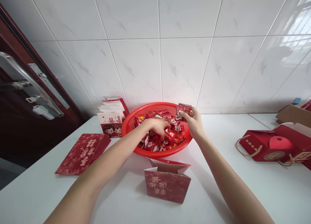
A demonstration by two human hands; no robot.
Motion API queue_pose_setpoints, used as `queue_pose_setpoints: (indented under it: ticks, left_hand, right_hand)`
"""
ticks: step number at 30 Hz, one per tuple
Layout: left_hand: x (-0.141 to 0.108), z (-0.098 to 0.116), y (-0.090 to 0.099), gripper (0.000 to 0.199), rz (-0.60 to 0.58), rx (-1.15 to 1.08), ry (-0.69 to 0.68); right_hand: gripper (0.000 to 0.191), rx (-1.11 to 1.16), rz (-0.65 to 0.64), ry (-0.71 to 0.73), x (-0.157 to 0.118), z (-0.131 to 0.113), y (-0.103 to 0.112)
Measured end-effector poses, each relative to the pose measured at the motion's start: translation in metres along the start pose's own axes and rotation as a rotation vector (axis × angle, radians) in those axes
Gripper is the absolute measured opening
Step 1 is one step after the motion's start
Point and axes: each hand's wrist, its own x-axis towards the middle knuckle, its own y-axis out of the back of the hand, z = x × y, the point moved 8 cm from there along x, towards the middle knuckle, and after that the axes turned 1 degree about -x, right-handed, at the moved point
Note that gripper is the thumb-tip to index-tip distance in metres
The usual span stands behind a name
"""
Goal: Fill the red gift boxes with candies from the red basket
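A red oval plastic basket full of red-wrapped candies stands against the wall. Inside it, my left hand has its fingers curled down at a shiny red wrapped candy; its fingertips are partly hidden. Over the basket's right rim, my right hand pinches a small red candy packet with pale print between thumb and fingers. In front of the basket a dark red paper gift box stands upright, its top flaps spread apart.
Left of the basket lies a flat red gift box, with several folded boxes standing behind it. To the right sit red boxes with rope handles and a brown cardboard box. A door handle is at far left.
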Motion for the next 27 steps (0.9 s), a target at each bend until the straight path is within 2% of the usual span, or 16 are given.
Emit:
queue_pose_setpoints:
  ticks: [2, 6, 11, 14, 19, 21, 27]
  left_hand:
    - [0.003, -0.009, 0.014, 0.072, 0.095, -0.082, -0.019]
    - [0.010, -0.026, 0.037, 0.075, 0.334, -0.280, -0.058]
    - [0.014, -0.051, 0.044, 0.086, 0.489, -0.516, -0.008]
    - [0.014, -0.059, 0.046, 0.086, 0.522, -0.539, 0.026]
    - [0.015, -0.061, 0.050, 0.060, 0.558, -0.593, 0.012]
    - [0.016, -0.061, 0.048, 0.058, 0.545, -0.629, 0.005]
    - [0.017, -0.062, 0.044, 0.081, 0.532, -0.766, -0.031]
  right_hand:
    - [0.035, -0.012, -0.001, 0.008, 0.000, 0.000, 0.000]
    - [0.035, -0.017, -0.006, 0.011, 0.000, -0.001, 0.000]
    - [0.034, 0.016, -0.009, 0.007, 0.000, -0.001, -0.001]
    - [0.031, 0.010, -0.017, 0.017, -0.001, -0.002, -0.001]
    - [0.030, -0.004, -0.015, 0.017, -0.001, -0.002, 0.000]
    - [0.030, -0.006, -0.016, 0.016, -0.001, -0.002, 0.000]
    - [0.031, -0.004, -0.014, 0.023, -0.001, -0.002, 0.000]
